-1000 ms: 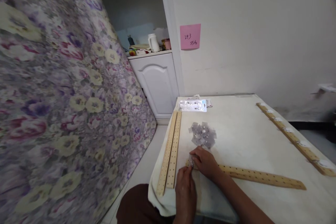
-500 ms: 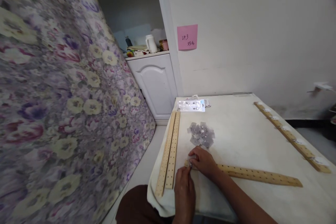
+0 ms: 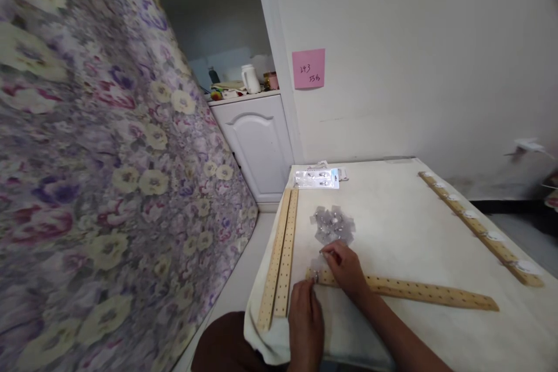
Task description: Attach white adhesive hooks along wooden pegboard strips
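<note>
A perforated wooden strip [image 3: 418, 290] lies crosswise on the cloth. My left hand [image 3: 306, 317] is closed at its left end, fingertips on the near edge. By those fingertips is a small shiny piece [image 3: 316, 274], with a clear square [image 3: 317, 264] behind it. My right hand [image 3: 346, 267] is over the strip, thumb and forefinger pinched together just beyond its left end. A tiny dark bit shows at that pinch, too small to name. Just beyond the right hand sits a pile of clear square pieces [image 3: 333, 224] with shiny metal parts.
Two more perforated strips [image 3: 285, 261] lie lengthwise along the table's left side. Another strip [image 3: 479, 229], with several white round pieces along it, lies by the right edge. Clear packaging [image 3: 316, 178] rests at the back. A floral curtain [image 3: 131, 174] hangs at left.
My right hand has lifted slightly off the strip's left end, its pinch moving away from the left fingertips, uncovering the shiny piece and the strip's end. My left hand stays at the strip.
</note>
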Available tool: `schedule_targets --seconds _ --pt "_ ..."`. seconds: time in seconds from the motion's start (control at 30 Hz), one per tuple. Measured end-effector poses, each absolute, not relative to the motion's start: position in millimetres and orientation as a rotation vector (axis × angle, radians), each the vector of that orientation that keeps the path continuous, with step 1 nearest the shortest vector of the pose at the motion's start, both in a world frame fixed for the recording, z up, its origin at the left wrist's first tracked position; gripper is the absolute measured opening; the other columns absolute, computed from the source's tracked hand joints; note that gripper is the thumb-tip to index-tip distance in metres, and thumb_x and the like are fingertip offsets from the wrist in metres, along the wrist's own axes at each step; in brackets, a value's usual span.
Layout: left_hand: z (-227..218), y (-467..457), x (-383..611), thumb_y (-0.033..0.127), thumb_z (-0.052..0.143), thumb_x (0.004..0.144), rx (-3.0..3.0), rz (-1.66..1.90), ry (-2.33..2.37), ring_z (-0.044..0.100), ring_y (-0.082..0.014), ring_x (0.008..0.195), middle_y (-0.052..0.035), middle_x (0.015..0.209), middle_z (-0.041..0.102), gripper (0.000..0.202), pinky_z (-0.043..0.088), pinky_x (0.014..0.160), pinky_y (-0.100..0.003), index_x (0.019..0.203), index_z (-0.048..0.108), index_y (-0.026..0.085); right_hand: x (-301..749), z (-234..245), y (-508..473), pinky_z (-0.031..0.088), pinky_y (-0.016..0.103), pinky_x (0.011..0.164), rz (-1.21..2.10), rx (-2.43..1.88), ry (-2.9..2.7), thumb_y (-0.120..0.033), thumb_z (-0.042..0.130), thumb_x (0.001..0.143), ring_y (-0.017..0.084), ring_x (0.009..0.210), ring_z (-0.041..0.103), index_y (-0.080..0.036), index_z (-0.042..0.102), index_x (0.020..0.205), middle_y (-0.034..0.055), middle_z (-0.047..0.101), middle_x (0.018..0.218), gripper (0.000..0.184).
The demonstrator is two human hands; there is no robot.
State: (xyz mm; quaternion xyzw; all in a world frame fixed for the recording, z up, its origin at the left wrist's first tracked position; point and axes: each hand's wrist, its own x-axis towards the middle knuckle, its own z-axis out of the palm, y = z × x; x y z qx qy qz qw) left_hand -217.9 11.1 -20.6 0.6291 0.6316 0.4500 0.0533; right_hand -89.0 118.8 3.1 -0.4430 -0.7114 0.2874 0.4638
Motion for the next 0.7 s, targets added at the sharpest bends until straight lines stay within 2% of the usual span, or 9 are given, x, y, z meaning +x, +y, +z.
schedule_targets --seconds 0.17,0.27,0.4,0.53,0.6,0.7 --pt "-16.1 9.1 -216.1 0.015 0.036 0.090 1.853 1.363 1.907 0.054 -0.0192 0.092 -0.0058 0.092 0.055 0.018 0.047 0.084 -0.036 0.097 0.052 0.020 -65.7 1.9 125.6 0.043 0.028 0.066 0.763 -1.263 -1.613 -0.028 0.048 0.081 0.017 0.069 0.057 -0.018 0.064 0.084 0.0034 0.064 0.078 0.019" --pt "-12.7 8.5 -214.9 0.015 0.035 0.090 1.848 1.376 1.889 0.054 -0.0191 0.087 -0.0048 0.088 0.054 0.017 0.047 0.080 -0.034 0.091 0.051 0.021 -60.3 -3.4 129.8 0.045 0.028 0.067 0.799 -1.304 -1.662 -0.025 0.049 0.077 0.018 0.071 0.059 -0.018 0.064 0.083 0.0034 0.065 0.077 0.017" --pt "-8.1 7.8 -213.2 0.015 0.037 0.088 1.842 1.384 1.875 0.055 -0.0186 0.084 -0.0039 0.085 0.055 0.017 0.047 0.077 -0.032 0.089 0.053 0.021 -65.5 -11.4 131.8 0.045 0.028 0.068 0.750 -1.355 -1.783 -0.018 0.049 0.073 0.018 0.072 0.059 -0.019 0.064 0.095 0.0030 0.064 0.079 0.027" --pt "-5.4 8.0 -212.3 0.016 0.038 0.089 1.833 1.360 1.872 0.055 -0.0179 0.082 -0.0030 0.083 0.055 0.016 0.046 0.075 -0.031 0.087 0.053 0.021 -71.9 -8.9 128.8 0.045 0.030 0.073 0.671 -1.405 -1.861 -0.024 0.051 0.078 0.019 0.078 0.061 -0.021 0.064 0.102 0.0045 0.067 0.087 0.028" --pt "-5.3 8.3 -212.3 0.017 0.038 0.089 1.833 1.351 1.875 0.055 -0.0177 0.081 -0.0027 0.082 0.055 0.017 0.046 0.075 -0.030 0.086 0.053 0.021 -73.8 -4.0 127.3 0.044 0.029 0.075 0.665 -1.425 -1.891 -0.027 0.050 0.081 0.019 0.081 0.062 -0.023 0.065 0.100 0.0042 0.068 0.088 0.025" --pt "-5.7 8.2 -212.6 0.017 0.038 0.089 1.839 1.352 1.871 0.056 -0.0178 0.082 -0.0030 0.084 0.056 0.017 0.046 0.076 -0.030 0.088 0.054 0.021 -75.0 2.2 126.7 0.041 0.027 0.069 0.681 -1.463 -1.915 -0.025 0.050 0.081 0.018 0.077 0.062 -0.024 0.066 0.087 0.0020 0.069 0.082 0.017"
